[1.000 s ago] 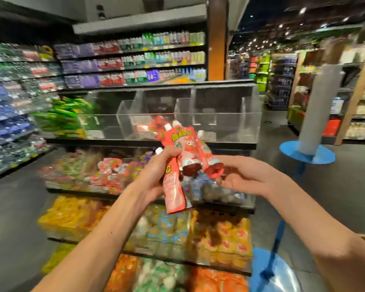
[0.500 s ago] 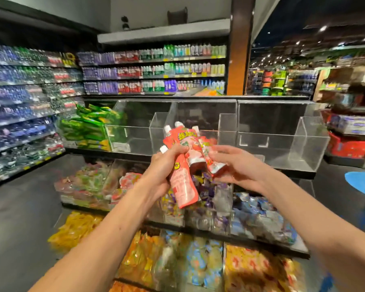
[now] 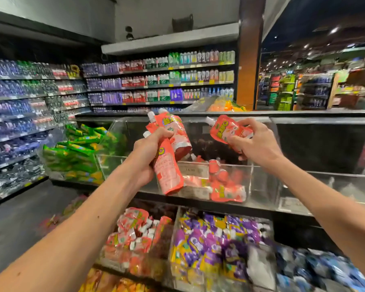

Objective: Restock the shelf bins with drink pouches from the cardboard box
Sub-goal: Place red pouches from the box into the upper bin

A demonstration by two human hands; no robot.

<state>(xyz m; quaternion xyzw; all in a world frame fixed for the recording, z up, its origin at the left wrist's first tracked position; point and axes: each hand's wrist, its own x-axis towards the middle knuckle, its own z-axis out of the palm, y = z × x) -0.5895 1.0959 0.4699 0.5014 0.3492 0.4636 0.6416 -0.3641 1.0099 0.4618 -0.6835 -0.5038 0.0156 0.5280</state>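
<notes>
Now, left grip (image 3: 149, 153) clutching red pouch bundle (image 3: 171, 165), right grip (image 3: 256, 144) pinching single pouch (image 3: 227, 129) above clear bin (image 3: 243, 173).

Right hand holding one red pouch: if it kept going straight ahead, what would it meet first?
Probably the loose red pouches lying in the clear bin beyond and below the right hand, its held pouch arriving first. Depth is unclear.

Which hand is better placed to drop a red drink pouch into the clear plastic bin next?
Probably the right hand: it pinches a single red spouted drink pouch above the clear plastic bin. The left hand grips a bundle of red pouches before its front wall.
</notes>
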